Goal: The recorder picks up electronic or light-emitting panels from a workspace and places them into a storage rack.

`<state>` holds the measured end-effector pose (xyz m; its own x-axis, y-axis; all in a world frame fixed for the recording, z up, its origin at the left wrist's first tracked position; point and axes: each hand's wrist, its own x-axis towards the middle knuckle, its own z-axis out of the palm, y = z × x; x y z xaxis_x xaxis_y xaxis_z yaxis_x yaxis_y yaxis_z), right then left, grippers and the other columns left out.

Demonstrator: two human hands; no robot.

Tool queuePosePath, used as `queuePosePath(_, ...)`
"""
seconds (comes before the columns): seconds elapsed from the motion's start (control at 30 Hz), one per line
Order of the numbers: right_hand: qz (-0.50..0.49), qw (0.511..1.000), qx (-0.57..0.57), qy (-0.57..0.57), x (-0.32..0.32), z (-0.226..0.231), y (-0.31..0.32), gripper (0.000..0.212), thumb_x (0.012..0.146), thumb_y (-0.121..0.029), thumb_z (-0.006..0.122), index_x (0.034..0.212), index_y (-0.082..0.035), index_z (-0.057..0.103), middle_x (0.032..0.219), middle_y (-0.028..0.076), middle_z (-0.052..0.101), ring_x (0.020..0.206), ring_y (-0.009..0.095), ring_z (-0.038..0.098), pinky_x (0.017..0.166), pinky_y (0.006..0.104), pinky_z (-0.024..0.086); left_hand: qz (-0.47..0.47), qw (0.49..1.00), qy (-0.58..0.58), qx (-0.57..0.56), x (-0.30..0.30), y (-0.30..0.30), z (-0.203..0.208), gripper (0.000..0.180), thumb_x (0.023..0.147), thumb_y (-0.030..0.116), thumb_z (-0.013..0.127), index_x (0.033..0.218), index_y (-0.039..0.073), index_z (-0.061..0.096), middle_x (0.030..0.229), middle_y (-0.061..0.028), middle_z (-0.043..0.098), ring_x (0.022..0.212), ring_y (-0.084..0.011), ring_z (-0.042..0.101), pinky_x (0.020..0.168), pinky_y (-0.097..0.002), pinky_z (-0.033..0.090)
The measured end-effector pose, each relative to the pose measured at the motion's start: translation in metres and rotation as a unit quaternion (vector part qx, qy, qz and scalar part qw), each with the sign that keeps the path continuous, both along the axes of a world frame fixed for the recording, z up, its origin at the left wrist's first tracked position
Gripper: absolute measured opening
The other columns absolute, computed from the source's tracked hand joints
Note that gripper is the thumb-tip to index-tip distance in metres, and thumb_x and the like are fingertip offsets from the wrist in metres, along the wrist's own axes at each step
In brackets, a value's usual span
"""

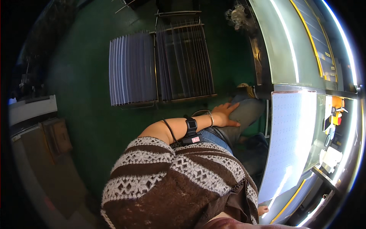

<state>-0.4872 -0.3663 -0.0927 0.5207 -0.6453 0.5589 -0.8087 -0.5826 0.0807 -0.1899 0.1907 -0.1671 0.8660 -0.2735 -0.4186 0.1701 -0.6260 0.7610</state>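
Observation:
My left hand (224, 115) lies with its fingers spread on my thigh (246, 116), holding nothing. A dark band with a small square device (191, 125) circles that wrist, and a bracelet sits closer to the hand. My right hand (263, 210) shows only in part at the lower right, beside the near edge of a large pale panel (288, 133). Its fingers are mostly hidden, so I cannot tell whether it touches the panel. Rows of small dots mark the panel, which lies on a brightly lit glass-like table (280, 57) to my right.
Two racks of upright thin sheets, one bluish (133, 68) and one darker (185, 61), stand on the green floor (84, 68) ahead. Small items, among them an orange object (337, 102) and a white one (330, 158), lie beyond the panel. Cardboard (57, 139) stands at left.

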Motion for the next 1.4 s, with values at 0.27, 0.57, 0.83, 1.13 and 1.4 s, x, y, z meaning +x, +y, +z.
queuePosePath(0.27,-0.062,0.99,0.126,-0.005,0.005,0.005,0.017,0.027,0.087,-0.029,0.045,0.095,-0.004,0.053,0.087,0.017,0.061,0.077,0.035,0.057,0.068,0.0415,0.044,-0.007,1.0,0.006,0.011,0.001,0.001,0.002,0.093,0.067,0.064,0.057,0.139,0.018,0.018,0.132,-0.0194,0.033,0.12,-0.0359,0.034,0.097,-0.0427,0.03)
queuePosePath(0.57,-0.062,0.975,0.187,-0.097,-0.022,-0.013,-0.002,0.026,0.089,-0.025,0.041,0.096,-0.001,0.049,0.089,0.02,0.058,0.081,0.035,0.056,0.071,0.0386,0.043,-0.008,1.0,-0.012,-0.005,0.01,-0.01,0.007,0.092,0.066,0.061,0.06,0.138,0.019,0.022,0.131,-0.0189,0.034,0.117,-0.0365,0.037,0.097,-0.0391,0.032)
queuePosePath(0.83,-0.035,0.983,0.153,-0.093,0.006,0.011,0.043,0.017,0.088,-0.021,0.044,0.086,-0.004,0.046,0.078,0.015,0.055,0.072,0.035,0.053,0.062,0.0428,0.04,-0.015,0.998,-0.05,0.025,-0.005,-0.003,0.01,0.093,0.065,0.06,0.062,0.137,0.015,0.024,0.125,-0.0229,0.04,0.114,-0.0366,0.043,0.094,-0.0384,0.037)
queuePosePath(1.13,-0.047,0.977,0.159,-0.132,0.0,0.003,0.049,0.016,0.087,-0.018,0.046,0.084,-0.003,0.045,0.078,0.016,0.053,0.074,0.035,0.052,0.064,0.0425,0.039,-0.027,0.997,-0.072,-0.002,-0.003,-0.004,-0.007,0.094,0.065,0.059,0.064,0.135,0.01,0.025,0.126,-0.0243,0.038,0.116,-0.0357,0.042,0.094,-0.0384,0.037)
queuePosePath(1.4,-0.037,0.978,0.152,-0.139,0.004,0.001,0.047,0.014,0.085,-0.018,0.049,0.085,-0.004,0.046,0.077,0.014,0.054,0.074,0.034,0.052,0.065,0.0429,0.04,-0.05,0.995,-0.081,-0.01,0.001,-0.003,-0.011,0.094,0.065,0.053,0.067,0.133,0.002,0.026,0.125,-0.0266,0.039,0.114,-0.0366,0.042,0.094,-0.0394,0.037)
